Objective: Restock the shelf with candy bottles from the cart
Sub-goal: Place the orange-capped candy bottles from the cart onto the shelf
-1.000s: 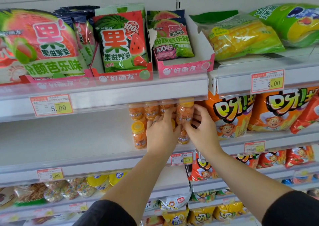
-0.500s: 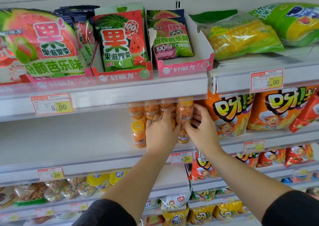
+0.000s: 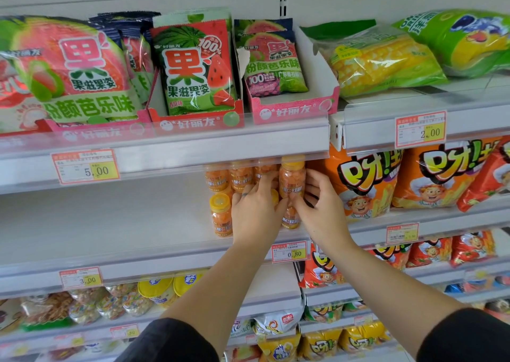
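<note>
Stacking a bottle (image 3: 291,180), we grip it with our right hand (image 3: 321,207); our left hand (image 3: 255,215) presses flat against neighbouring bottles (image 3: 220,215). Several stand placed; much shelf (image 3: 110,223) is bare.

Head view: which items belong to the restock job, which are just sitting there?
Job: clear candy bottles with orange sweets and yellow caps; top stacked bottle, gripped by right hand; left hand touching the group; white metal shelf.
Idle: red-green watermelon gummy bag; orange snack bags; yellow corn packet.
</note>
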`<action>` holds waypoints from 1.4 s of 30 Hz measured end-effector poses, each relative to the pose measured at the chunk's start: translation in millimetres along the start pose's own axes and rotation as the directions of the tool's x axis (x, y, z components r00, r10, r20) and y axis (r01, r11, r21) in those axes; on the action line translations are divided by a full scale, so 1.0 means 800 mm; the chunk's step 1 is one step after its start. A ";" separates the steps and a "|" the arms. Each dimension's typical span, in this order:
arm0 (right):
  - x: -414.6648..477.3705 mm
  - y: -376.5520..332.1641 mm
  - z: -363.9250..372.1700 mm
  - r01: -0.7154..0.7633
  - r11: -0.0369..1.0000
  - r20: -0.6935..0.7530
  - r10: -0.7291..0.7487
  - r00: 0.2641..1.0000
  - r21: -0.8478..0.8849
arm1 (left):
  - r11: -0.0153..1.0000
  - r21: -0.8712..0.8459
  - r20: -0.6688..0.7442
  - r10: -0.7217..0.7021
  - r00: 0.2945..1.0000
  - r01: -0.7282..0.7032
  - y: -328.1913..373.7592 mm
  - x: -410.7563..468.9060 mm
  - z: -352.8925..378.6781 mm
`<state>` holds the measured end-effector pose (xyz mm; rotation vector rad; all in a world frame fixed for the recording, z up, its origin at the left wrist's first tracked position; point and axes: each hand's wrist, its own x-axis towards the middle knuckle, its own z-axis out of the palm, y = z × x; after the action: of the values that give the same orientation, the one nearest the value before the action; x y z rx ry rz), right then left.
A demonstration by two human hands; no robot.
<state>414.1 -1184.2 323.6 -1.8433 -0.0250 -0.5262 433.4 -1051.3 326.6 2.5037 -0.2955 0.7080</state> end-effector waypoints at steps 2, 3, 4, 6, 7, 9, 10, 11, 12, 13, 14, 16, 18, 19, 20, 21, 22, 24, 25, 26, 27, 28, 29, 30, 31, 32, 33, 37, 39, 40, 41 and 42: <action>0.000 0.000 0.000 0.000 1.000 -0.001 0.000 1.000 -0.003 | 1.000 -0.003 -0.002 -0.002 1.000 0.002 0.001 0.000 0.000; 0.001 0.000 0.000 -0.001 1.000 0.001 0.001 1.000 -0.007 | 1.000 -0.004 -0.002 -0.006 1.000 0.006 0.001 0.000 -0.001; 0.001 0.001 0.000 -0.001 1.000 0.002 0.001 1.000 -0.010 | 1.000 -0.006 -0.004 -0.008 1.000 0.008 0.001 0.000 0.000; 0.002 0.002 0.001 0.004 1.000 0.001 -0.004 1.000 -0.012 | 1.000 -0.009 -0.004 -0.016 1.000 0.016 0.001 0.000 -0.001; 0.002 0.003 0.001 0.006 1.000 0.003 -0.006 1.000 -0.017 | 1.000 -0.010 0.001 -0.022 1.000 0.022 0.001 0.000 -0.002; 0.003 0.003 0.003 0.010 0.999 0.009 -0.009 1.000 -0.032 | 0.999 -0.013 0.005 -0.030 1.000 0.030 0.001 -0.001 -0.002; 0.003 0.004 0.004 0.010 0.999 0.010 -0.010 1.000 -0.035 | 0.999 -0.016 0.004 -0.032 0.999 0.032 0.001 0.000 -0.002; 0.003 0.003 0.004 0.008 0.999 0.011 -0.008 1.000 -0.034 | 0.999 -0.018 0.006 -0.035 0.999 0.036 0.001 0.000 -0.002; 0.003 0.003 0.004 0.005 0.999 0.012 -0.005 1.000 -0.033 | 0.999 -0.020 0.010 -0.039 0.999 0.039 0.001 0.000 -0.002; 0.003 0.003 0.004 0.003 1.000 0.014 -0.002 1.000 -0.031 | 0.999 -0.022 0.013 -0.040 0.999 0.040 0.001 0.000 -0.002; 0.003 0.003 0.004 0.001 1.000 0.016 0.000 1.000 -0.029 | 0.999 -0.023 0.012 -0.040 0.999 0.040 0.001 -0.001 -0.002; 0.003 0.002 0.003 -0.003 1.000 0.019 0.004 1.000 -0.029 | 0.999 -0.023 0.003 -0.037 0.999 0.037 0.002 -0.001 -0.002; 0.004 0.002 0.000 -0.005 1.000 0.024 0.006 1.000 -0.030 | 0.999 -0.020 -0.003 -0.036 0.999 0.036 0.005 0.000 -0.003; 0.004 0.002 -0.001 -0.007 0.999 0.027 0.008 1.000 -0.031 | 0.999 -0.017 -0.004 -0.033 0.999 0.033 0.006 0.000 -0.003; 0.005 0.002 -0.002 -0.011 0.999 0.030 0.012 0.999 -0.032 | 0.999 -0.016 -0.005 -0.028 1.000 0.028 0.007 0.001 -0.003; 0.005 0.002 -0.004 -0.014 0.999 0.031 0.015 0.999 -0.033 | 1.000 -0.016 -0.008 -0.022 1.000 0.022 0.009 0.001 -0.002; 0.006 0.002 -0.004 -0.017 0.999 0.032 0.018 0.999 -0.033 | 1.000 -0.018 -0.012 -0.019 1.000 0.019 0.009 0.001 -0.002; 0.006 0.001 -0.005 -0.020 0.999 0.037 0.021 0.999 -0.035 | 1.000 -0.019 -0.012 -0.018 1.000 0.018 0.009 0.002 -0.002; 0.005 0.000 -0.006 -0.019 0.999 0.041 0.021 0.999 -0.033 | 1.000 -0.017 -0.006 -0.019 1.000 0.019 0.008 0.002 -0.002; 0.006 0.000 -0.006 -0.017 0.999 0.043 0.018 0.999 -0.029 | 1.000 -0.014 0.004 -0.022 1.000 0.022 0.008 0.002 -0.002; 0.006 0.000 -0.006 -0.014 1.000 0.044 0.015 0.999 -0.026 | 1.000 -0.013 0.011 -0.026 1.000 0.026 0.008 0.002 -0.002; 0.006 0.000 -0.007 -0.013 1.000 0.045 0.014 0.999 -0.024 | 0.999 -0.013 0.013 -0.030 0.999 0.030 0.008 0.002 -0.002; 0.005 0.000 -0.007 -0.012 1.000 0.046 0.013 0.999 -0.022 | 0.999 -0.014 0.012 -0.033 0.999 0.033 0.008 0.002 -0.003; 0.005 0.001 -0.007 -0.013 1.000 0.048 0.013 0.999 -0.021 | 0.999 -0.014 0.011 -0.035 0.999 0.035 0.009 0.001 -0.005; 0.005 0.001 -0.007 -0.013 1.000 0.048 0.014 0.999 -0.022 | 0.999 -0.014 0.008 -0.033 0.999 0.033 0.010 0.001 -0.006; 0.005 0.002 -0.007 -0.013 1.000 0.048 0.014 0.999 -0.025 | 0.999 -0.014 0.003 -0.030 1.000 0.030 0.011 0.000 -0.007; 0.005 0.002 -0.007 -0.014 1.000 0.046 0.015 0.999 -0.027 | 0.999 -0.017 -0.002 -0.028 1.000 0.028 0.012 0.000 -0.008; 0.006 0.000 -0.007 -0.011 0.999 0.045 0.012 0.999 -0.036 | 0.998 -0.037 0.012 -0.045 0.999 0.046 0.012 0.001 -0.011; 0.006 0.000 -0.007 -0.015 0.999 0.048 0.017 0.999 -0.038 | 0.998 -0.039 0.019 -0.046 0.999 0.047 0.010 0.001 -0.010; 0.006 0.000 -0.006 -0.018 0.999 0.048 0.020 0.999 -0.036 | 0.998 -0.037 0.019 -0.045 0.999 0.045 0.010 0.001 -0.010; 0.006 0.000 -0.006 -0.019 0.999 0.048 0.021 0.999 -0.031 | 0.998 -0.035 0.016 -0.042 0.999 0.043 0.009 0.001 -0.009; 0.005 0.000 -0.006 -0.020 0.999 0.048 0.022 0.999 -0.028 | 0.999 -0.032 0.014 -0.042 0.999 0.042 0.009 0.000 -0.009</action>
<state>416.2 -1189.8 326.1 -1.8812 -0.0307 -0.4695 428.1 -1053.9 335.2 2.4772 -0.2567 0.6651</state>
